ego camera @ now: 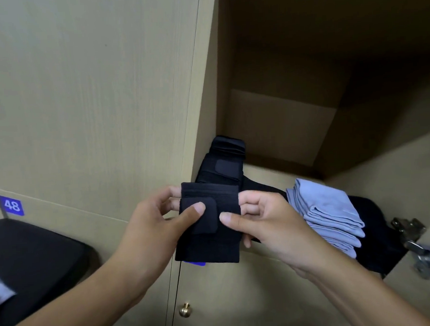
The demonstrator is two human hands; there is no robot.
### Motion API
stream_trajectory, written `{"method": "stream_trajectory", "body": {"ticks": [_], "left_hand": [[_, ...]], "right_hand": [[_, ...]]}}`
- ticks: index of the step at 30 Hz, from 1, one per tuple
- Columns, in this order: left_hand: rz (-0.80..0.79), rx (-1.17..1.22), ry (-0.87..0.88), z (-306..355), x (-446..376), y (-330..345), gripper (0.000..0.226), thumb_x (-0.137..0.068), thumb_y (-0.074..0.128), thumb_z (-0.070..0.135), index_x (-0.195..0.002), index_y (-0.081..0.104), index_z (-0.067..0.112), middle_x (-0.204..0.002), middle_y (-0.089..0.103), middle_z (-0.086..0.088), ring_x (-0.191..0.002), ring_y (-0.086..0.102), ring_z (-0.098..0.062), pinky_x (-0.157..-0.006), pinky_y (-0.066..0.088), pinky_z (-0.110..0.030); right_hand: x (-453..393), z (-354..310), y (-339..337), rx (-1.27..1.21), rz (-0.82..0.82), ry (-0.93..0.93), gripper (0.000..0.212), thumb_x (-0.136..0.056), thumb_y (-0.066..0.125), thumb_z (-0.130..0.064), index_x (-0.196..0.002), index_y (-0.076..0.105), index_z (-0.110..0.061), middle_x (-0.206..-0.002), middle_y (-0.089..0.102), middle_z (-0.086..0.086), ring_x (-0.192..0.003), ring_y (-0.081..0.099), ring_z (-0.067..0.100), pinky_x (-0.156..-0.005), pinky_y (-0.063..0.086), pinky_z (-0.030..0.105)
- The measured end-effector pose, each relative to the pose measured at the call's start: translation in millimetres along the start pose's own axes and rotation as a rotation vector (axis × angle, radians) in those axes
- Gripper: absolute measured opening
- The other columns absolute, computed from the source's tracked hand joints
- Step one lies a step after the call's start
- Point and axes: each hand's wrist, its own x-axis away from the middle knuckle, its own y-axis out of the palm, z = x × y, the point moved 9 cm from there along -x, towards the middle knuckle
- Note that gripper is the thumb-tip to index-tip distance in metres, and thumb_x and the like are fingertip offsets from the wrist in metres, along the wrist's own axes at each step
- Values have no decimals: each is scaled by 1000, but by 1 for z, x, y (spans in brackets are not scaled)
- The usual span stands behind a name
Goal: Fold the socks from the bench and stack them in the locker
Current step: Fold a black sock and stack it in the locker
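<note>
One folded black sock [207, 223], held in front of the open locker [281, 124], just above its lower edge. Two hands grip it: left hand [157, 223] with thumb on the front flap and fingers behind; right hand [259, 220] pinching the opposite edge likewise. On the locker floor: one stack of black folded socks [224, 162] at left, one stack of light-blue folded socks [328, 214] at right; the count within each stack is unclear. Dark fabric [377, 231] behind the blue stack is indistinct. One bench [34, 257], cut off at left. One label "48" [10, 205], one brass knob [185, 310], one metal hinge [422, 246]
</note>
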Motion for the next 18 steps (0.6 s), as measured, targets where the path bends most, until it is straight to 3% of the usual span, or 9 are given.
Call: {"method": "stream_trajectory", "body": {"ticks": [5, 10, 13, 16, 18], "left_hand": [[-10, -31, -38, -3, -2, 7, 21, -90, 71, 19, -110, 65, 21, -80, 68, -7, -74, 76, -24, -60, 61, -30], [-9, -174, 22, 0, -1, 8, 23, -93, 71, 22, -113, 62, 27, -85, 71, -1, -68, 72, -21, -63, 59, -35], [-12, -248, 48, 3, 3, 10, 18, -95, 68, 21, -110, 62, 29, -87, 70, 1, -68, 72, -17, -70, 58, -47], [-23, -305, 66, 5, 5, 10, 15, -96, 67, 21, -107, 63, 31, -88, 69, 4, -69, 72, -15, -71, 58, -53], [-32, -331, 70, 6, 6, 10, 14, -96, 66, 22, -106, 63, 32, -88, 69, 7, -70, 72, -14, -72, 58, -50]], "right_hand": [[-9, 0, -21, -39, 106, -10, 12, -94, 70, -15, -105, 75, -12, -94, 78, 11, -69, 58, 14, -60, 44, 23], [-40, 1, -47, -357, 193, 67, 10, -98, 65, -9, -106, 71, -7, -99, 78, 1, -83, 63, 10, -63, 43, 20], [-64, 8, -64, -511, 307, 166, 22, -96, 67, -2, -117, 59, -2, -109, 72, 9, -87, 64, 14, -60, 48, 21], [-84, 12, -72, -544, 349, 247, 30, -96, 63, 3, -121, 50, -7, -109, 62, 11, -83, 58, 15, -49, 49, 17], [-96, 15, -70, -504, 318, 285, 20, -97, 61, 4, -108, 51, -9, -99, 60, 5, -79, 57, 12, -49, 49, 17]]}}
